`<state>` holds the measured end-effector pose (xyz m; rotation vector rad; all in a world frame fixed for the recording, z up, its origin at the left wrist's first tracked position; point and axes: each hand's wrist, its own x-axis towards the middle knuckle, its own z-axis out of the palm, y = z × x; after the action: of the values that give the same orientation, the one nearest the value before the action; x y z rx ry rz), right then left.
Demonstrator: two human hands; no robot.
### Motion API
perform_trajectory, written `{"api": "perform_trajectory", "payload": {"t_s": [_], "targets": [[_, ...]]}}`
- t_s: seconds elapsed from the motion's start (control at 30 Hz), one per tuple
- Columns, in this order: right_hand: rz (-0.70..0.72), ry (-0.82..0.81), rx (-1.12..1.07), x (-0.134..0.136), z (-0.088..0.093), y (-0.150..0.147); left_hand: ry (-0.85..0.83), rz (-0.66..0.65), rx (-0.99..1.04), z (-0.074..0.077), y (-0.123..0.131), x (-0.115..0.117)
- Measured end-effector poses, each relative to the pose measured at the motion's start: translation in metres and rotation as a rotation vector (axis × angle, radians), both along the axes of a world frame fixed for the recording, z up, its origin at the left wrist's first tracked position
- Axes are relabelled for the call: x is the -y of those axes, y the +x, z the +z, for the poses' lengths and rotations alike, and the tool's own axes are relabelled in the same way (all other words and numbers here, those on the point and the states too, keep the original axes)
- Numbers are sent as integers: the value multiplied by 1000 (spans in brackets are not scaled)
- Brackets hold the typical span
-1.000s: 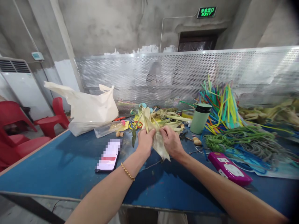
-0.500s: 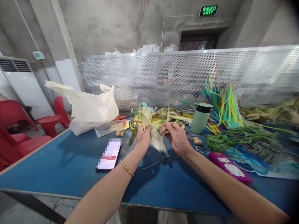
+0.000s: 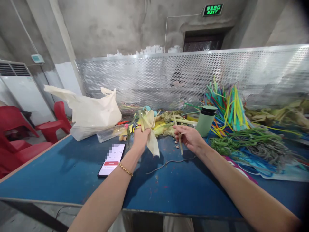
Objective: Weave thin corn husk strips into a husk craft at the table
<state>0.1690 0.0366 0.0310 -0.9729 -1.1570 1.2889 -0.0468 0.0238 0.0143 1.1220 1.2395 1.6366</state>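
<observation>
My left hand (image 3: 140, 139) is closed around a bunch of pale corn husk (image 3: 153, 145), whose broad end hangs below the fingers while other leaves stick up above them. To its right, my right hand (image 3: 190, 138) pinches a narrow husk strip (image 3: 181, 147) that reaches both above and below the fingertips. A gap of bare table separates the two hands. Beneath them, a thin grey cord (image 3: 166, 163) lies on the blue table (image 3: 96, 190). Just beyond is a heap of loose husks (image 3: 172, 116).
A phone (image 3: 111, 161) lies left of my left forearm, with a white plastic bag (image 3: 95, 111) behind it. Right of the husks stand a green tumbler (image 3: 205, 122) and colourful strips (image 3: 231, 109). Green cords (image 3: 227, 145) lie nearby. A perforated metal screen (image 3: 135, 80) borders the back.
My hands have drawn apart, the right one carrying the narrow strip away from the husk in the left. My right forearm now covers more of the purple box.
</observation>
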Motion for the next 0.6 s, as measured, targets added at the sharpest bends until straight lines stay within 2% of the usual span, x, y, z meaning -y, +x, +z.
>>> {"api": "perform_trajectory", "payload": {"t_s": [0.07,0.1,0.23,0.27,0.33,0.4,0.5,0.6], "targets": [[52,-14,175,-4,-5,2,-59,-50,-17,0,6,3],[19,34,284,-6,-6,3,-88,-81,-15,0,9,5],[-317,425,621,-6,-1,2,-121,-198,49,-1,16,11],[-282,460,657,-2,1,-3,-113,-232,59,-1,18,12],[-23,453,679,8,2,-17,-78,-296,59,-3,22,16],[117,427,637,17,1,-32,-15,-300,26,-5,26,18],[144,393,487,22,-4,-44,26,-277,10,-6,30,21],[126,406,442,20,-5,-42,55,-319,52,-4,30,22]]}}
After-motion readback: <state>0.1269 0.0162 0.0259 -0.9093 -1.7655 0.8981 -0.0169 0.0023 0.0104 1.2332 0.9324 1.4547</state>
